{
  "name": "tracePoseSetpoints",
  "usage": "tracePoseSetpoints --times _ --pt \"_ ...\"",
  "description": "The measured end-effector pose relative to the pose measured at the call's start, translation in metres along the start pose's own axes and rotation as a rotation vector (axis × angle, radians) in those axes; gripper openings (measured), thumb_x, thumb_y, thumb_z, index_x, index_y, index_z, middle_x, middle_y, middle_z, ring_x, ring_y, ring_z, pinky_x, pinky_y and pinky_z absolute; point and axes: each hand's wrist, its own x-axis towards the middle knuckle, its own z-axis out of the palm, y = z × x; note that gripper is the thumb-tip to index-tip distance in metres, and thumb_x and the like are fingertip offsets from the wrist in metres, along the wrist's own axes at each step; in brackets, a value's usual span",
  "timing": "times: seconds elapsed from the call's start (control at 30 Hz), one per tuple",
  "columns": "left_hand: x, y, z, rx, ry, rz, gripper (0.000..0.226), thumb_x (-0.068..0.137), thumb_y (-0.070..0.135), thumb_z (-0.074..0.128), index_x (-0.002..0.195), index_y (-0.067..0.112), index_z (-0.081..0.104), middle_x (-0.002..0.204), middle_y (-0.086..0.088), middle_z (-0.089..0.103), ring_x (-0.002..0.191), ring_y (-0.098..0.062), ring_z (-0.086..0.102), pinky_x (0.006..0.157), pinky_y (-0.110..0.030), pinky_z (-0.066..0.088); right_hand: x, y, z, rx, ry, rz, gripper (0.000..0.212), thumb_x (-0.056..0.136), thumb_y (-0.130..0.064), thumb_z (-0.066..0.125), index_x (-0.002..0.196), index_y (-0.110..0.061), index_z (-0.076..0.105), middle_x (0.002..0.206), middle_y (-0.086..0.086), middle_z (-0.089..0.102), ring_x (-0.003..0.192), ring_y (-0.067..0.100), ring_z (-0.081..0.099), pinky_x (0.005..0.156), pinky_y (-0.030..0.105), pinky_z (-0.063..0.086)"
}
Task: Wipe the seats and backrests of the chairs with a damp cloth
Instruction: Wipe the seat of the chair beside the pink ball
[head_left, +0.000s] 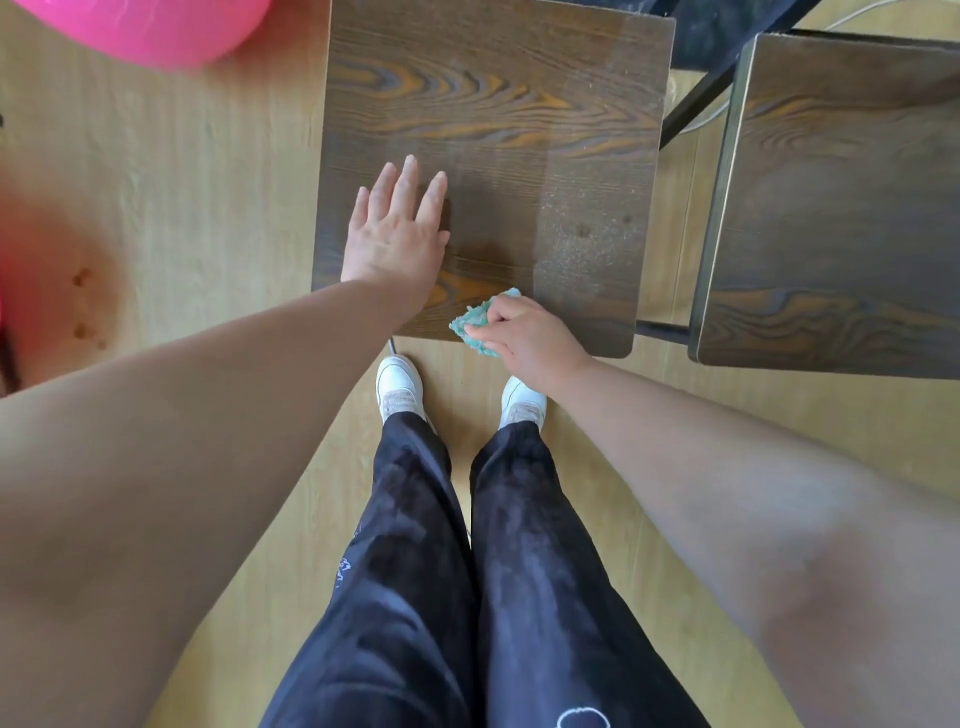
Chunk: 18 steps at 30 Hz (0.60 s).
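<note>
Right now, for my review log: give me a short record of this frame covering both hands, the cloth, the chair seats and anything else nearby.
left hand: flat, fingers straight, resting on the near seat's left part
right hand: grips the cloth at the seat's near edge
cloth: teal, bunched, touching the seat
near seat: dark wood grain, pale specks on its right part
second seat: to the right, a gap between them
other: pink object, upper left
</note>
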Motion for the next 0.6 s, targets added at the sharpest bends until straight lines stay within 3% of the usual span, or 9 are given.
tracePoseSetpoints --times 0.1,0.23,0.37,0.5,0.6 --pt "-0.004 0.002 -0.004 -0.013 0.008 0.014 0.058 0.108 0.032 0.031 0.159 0.022 0.005 0.167 -0.008 -0.002 0.153 -0.028 -0.003 0.124 -0.046 0.004 -0.007 -0.002 0.001 0.036 -0.002 -0.013 0.022 0.098 -0.023 0.056 0.104 -0.007 0.07 0.092 -0.004 0.046 0.09 0.01 0.038 0.074 0.026 0.036" --pt "-0.005 -0.002 -0.01 0.0 0.017 0.023 0.058 0.108 0.032 0.03 0.159 0.022 0.004 0.167 -0.008 -0.003 0.153 -0.027 -0.004 0.124 -0.046 0.004 -0.016 -0.01 -0.004 0.072 0.02 -0.031 0.027 0.097 -0.01 0.057 0.12 -0.014 0.071 0.095 -0.005 0.047 0.093 0.013 0.046 0.081 0.02 0.033" --pt "0.003 -0.005 -0.014 0.006 0.001 0.013 0.058 0.108 0.034 0.028 0.159 0.023 0.002 0.167 -0.007 -0.004 0.153 -0.026 -0.006 0.125 -0.045 0.003 -0.01 -0.007 -0.037 0.305 0.277 0.091 0.028 0.094 -0.006 0.061 0.12 -0.011 0.071 0.1 -0.002 0.053 0.092 0.011 0.053 0.084 0.014 0.041" --pt "0.026 -0.002 -0.016 -0.002 0.002 0.015 0.058 0.108 0.035 0.027 0.159 0.023 0.002 0.167 -0.007 -0.005 0.153 -0.026 -0.007 0.125 -0.045 0.002 0.04 0.006 -0.104 0.349 0.524 0.242 0.029 0.096 -0.01 0.06 0.122 -0.016 0.07 0.105 -0.007 0.051 0.095 0.007 0.052 0.081 0.0 0.035" --pt "0.048 0.004 -0.021 0.014 0.013 0.031 0.058 0.108 0.037 0.023 0.159 0.025 -0.001 0.167 -0.005 -0.007 0.153 -0.025 -0.008 0.125 -0.044 0.002 0.09 0.019 -0.154 0.352 0.581 0.335 0.028 0.099 -0.018 0.058 0.125 -0.02 0.067 0.112 -0.012 0.049 0.102 0.005 0.053 0.083 0.004 0.044"
